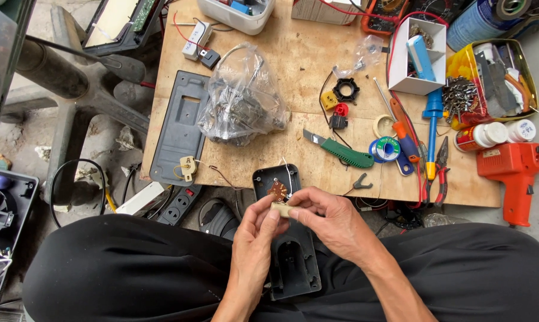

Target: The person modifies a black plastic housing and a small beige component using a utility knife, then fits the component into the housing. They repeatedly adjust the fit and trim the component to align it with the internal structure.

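Note:
My left hand (252, 238) and my right hand (329, 220) meet above my lap and pinch a small cream-coloured switch part (282, 209) between their fingertips. Just behind it sits a small brown round component (277, 191) with thin wires. Both rest over a long black plastic housing (293, 262) that lies across my dark trousers and leans onto the front edge of the wooden board (293, 59).
On the board lie a clear bag of parts (242, 98), a grey plastic cover (180, 128), a green utility knife (341, 152), a solder reel (385, 149), screwdrivers, pliers (441, 167), a white box (415, 56) and an orange glue gun (514, 173). A power strip (180, 206) lies on the floor.

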